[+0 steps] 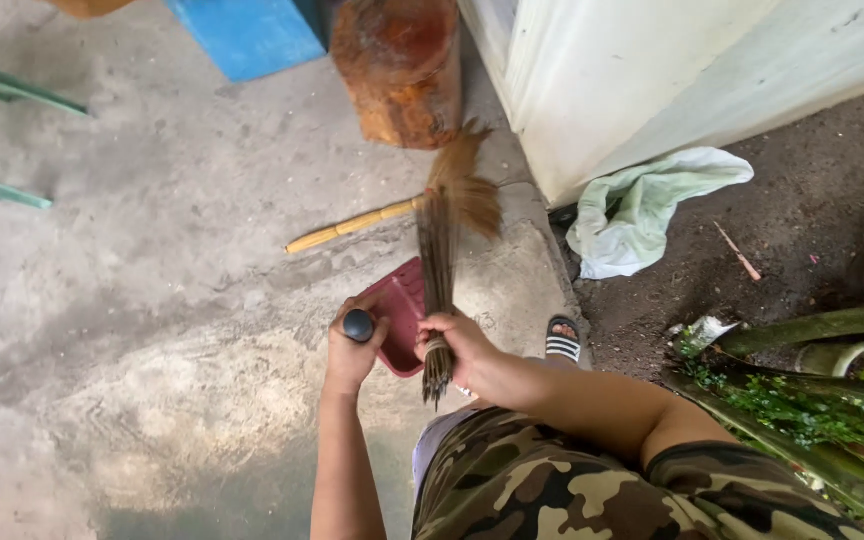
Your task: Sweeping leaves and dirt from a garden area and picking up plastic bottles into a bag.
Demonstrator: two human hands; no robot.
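Fingers of the right hand (460, 343) squeeze the brown stick broom (444, 250) pointing straight ahead, while the left hand (352, 350) grips the red plastic dustpan (400, 300) just beside it

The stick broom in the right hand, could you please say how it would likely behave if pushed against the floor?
The broom is probably light, as the right hand lifts it alone. Its thin bristles fan out, so they would likely bend and splay rather than stay stiff.
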